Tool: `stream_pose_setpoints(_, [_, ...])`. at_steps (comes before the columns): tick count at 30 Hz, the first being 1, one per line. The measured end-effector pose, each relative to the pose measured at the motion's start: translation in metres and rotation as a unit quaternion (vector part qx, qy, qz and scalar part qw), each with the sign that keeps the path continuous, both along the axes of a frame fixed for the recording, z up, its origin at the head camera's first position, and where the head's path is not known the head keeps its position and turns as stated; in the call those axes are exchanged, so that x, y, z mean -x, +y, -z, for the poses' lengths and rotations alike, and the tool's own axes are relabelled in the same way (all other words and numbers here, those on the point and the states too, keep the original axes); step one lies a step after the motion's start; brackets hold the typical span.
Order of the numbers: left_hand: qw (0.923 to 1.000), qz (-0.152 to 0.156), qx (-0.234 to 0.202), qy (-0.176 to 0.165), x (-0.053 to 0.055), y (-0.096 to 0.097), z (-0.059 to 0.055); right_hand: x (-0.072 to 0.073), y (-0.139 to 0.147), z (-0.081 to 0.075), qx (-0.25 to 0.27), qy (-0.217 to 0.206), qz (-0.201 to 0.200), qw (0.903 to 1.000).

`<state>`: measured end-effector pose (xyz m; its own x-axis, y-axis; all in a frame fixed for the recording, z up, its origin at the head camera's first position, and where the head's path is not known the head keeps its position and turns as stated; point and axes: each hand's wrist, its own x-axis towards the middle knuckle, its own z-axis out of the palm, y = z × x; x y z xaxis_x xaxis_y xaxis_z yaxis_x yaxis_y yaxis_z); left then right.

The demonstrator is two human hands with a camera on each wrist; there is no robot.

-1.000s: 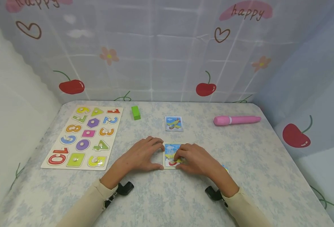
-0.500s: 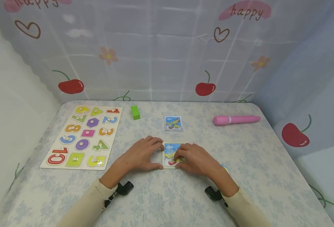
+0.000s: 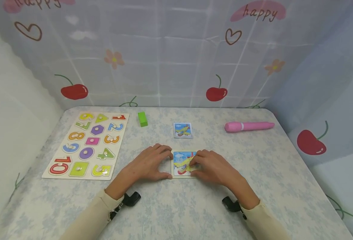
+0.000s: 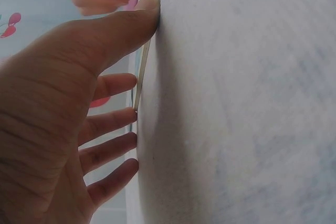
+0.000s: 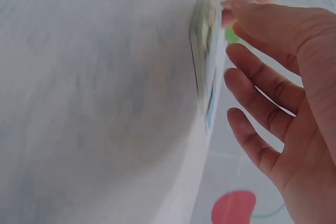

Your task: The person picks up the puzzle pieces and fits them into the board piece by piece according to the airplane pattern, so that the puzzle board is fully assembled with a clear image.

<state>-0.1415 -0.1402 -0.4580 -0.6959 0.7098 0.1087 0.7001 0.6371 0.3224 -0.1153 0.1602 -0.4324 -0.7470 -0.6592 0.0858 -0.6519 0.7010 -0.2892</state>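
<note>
A small square airplane jigsaw puzzle (image 3: 181,163) with a pale border lies flat between the hands in the head view. My left hand (image 3: 152,163) holds its left side, thumb at the near corner and index finger at the far one. In the left wrist view the left thumb (image 4: 142,11) touches the puzzle's edge, and the other fingertips rest at the table. My right hand (image 3: 211,166) is over the puzzle's right side, covering part of the picture. In the right wrist view its fingers (image 5: 257,90) are spread, apart from the puzzle, with nothing between them.
Behind the puzzle lies a small airplane picture card (image 3: 183,130). A number and shape puzzle board (image 3: 87,146) is at the left, with a green block (image 3: 142,119) beside it. At the back right lies a pink pen-shaped object (image 3: 249,126). A printed curtain (image 3: 176,56) hangs behind the table.
My right hand has shifted right and come off the puzzle, uncovering more of the airplane picture. A small colourful thing beside the right forearm is now hidden. The left hand stays in place.
</note>
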Motion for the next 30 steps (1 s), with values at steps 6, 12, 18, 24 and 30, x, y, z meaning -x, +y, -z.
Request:
stream_pose_setpoints(6, [1.0,0.001,0.001,-0.003,0.0,0.001,0.0,-0.005,0.024,-0.007,0.022,-0.007,0.034,0.9991])
stream_pose_setpoints(12, [1.0,-0.002,0.004,-0.004,0.0,0.001,0.0,-0.013,0.047,-0.009,0.031,-0.005,0.072,0.9969])
stream_pose_setpoints(18, [1.0,-0.003,0.0,-0.006,-0.001,0.0,-0.001,-0.02,0.068,-0.009,0.033,0.003,0.099,0.9945])
stream_pose_setpoints(24, [0.9999,-0.004,0.005,-0.009,-0.001,0.0,-0.002,-0.027,0.09,-0.007,0.035,0.004,0.122,0.9919])
stream_pose_setpoints(30, [0.9999,-0.005,0.009,-0.009,-0.001,0.0,-0.001,-0.035,0.108,-0.006,0.04,0.009,0.126,0.9912])
